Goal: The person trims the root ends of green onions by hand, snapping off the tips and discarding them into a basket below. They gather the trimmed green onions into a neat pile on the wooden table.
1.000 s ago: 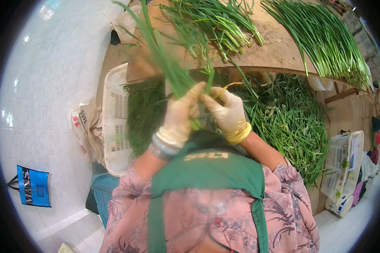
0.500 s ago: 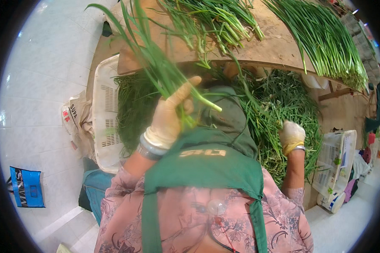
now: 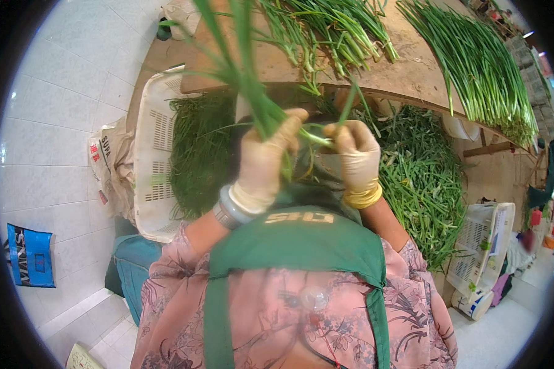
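Note:
My left hand (image 3: 261,163), in a thin pale glove, is closed round a small bunch of long green stalks (image 3: 261,111), of the chive or spring onion kind. Their leaves reach up and away, smeared by motion; the pale ends point right. My right hand (image 3: 357,154), gloved and with a yellow band at the wrist, pinches at those pale ends. A single green leaf (image 3: 348,104) sticks up from its fingers. Both hands are close together above my green apron (image 3: 301,243). Just what the right fingertips grip is partly hidden.
Ahead is a wooden board (image 3: 406,80) bearing loose stalks (image 3: 345,37) and a neat row of stalks (image 3: 474,67). Green leaves fill a white crate (image 3: 157,154) on my left. Loose leaves (image 3: 421,184) are heaped to my right, near another white crate (image 3: 480,246).
My right hand has come up from the leaf heap to the pale stalk ends by my left hand. The left hand still holds the bunch, slightly further right.

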### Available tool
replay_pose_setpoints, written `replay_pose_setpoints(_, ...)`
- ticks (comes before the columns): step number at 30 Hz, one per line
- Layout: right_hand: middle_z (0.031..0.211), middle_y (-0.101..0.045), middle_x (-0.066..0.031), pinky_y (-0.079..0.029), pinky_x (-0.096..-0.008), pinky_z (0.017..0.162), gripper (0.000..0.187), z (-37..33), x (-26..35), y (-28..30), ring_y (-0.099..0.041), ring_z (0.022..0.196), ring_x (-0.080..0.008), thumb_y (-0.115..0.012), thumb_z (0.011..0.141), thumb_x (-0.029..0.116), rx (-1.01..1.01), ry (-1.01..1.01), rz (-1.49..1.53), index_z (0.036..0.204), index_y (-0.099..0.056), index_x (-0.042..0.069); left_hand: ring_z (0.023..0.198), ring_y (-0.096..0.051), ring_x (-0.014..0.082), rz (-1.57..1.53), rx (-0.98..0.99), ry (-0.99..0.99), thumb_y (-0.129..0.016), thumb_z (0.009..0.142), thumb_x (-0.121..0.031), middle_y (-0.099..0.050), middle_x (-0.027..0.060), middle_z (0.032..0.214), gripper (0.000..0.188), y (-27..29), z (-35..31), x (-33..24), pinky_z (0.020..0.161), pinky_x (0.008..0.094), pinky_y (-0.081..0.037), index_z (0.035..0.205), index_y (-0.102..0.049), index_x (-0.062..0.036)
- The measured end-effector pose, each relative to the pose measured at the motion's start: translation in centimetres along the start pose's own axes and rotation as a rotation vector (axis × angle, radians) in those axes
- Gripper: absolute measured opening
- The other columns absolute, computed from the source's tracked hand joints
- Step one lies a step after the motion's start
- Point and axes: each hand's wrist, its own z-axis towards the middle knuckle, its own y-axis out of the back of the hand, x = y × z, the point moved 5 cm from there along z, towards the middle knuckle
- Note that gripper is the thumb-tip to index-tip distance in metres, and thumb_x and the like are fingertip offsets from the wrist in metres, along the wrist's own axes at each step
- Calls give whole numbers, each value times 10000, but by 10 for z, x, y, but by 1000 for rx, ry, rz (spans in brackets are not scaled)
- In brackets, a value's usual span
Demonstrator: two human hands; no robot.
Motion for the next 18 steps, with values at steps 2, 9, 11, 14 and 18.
replay_pose_setpoints(2,832,-665,-65,-528,-283,637,159,-6,6,30,-631,695,-131,-551,984,132,-124,9,63,978,-626,-9,654,-515,65,-88,-24,-19,-696,935,-175,-623,-10,773,242,5,4,-5,582,209,-406,1090,-705,12)
replay_pose_setpoints(9,1128,-648,-67,-512,-253,727,433,-24,7,69,-594,835,-101,-674,916,139,348,-6,-718,1310,-568,-8,693,-536,63,-231,54,90,-719,918,-186,-663,8,882,279,7,1,-7,605,209,-450,1099,-687,24)
replay_pose_setpoints(11,1212,-624,-70,-505,-255,785,564,-28,12,22,-592,909,-102,-703,898,160,489,-120,-378,1396,-486,7,706,-529,59,-257,98,88,-718,919,-199,-664,-2,893,277,0,-2,-9,625,204,-445,1099,-691,10)
replay_pose_setpoints(14,908,-656,-42,-468,-224,659,331,-26,19,-18,-561,728,-74,-657,949,198,379,-393,94,1197,-628,-20,748,-507,59,-181,162,40,-711,926,-223,-671,-13,947,266,-5,-4,-16,685,215,-438,1097,-695,-21)
replay_pose_setpoints(18,780,-651,-35,-448,-223,567,229,-29,28,3,-539,599,-76,-604,968,187,411,-443,81,1011,-691,-21,755,-537,95,-165,35,-9,-706,928,-217,-678,19,953,240,25,7,-15,673,242,-460,1070,-694,-24)
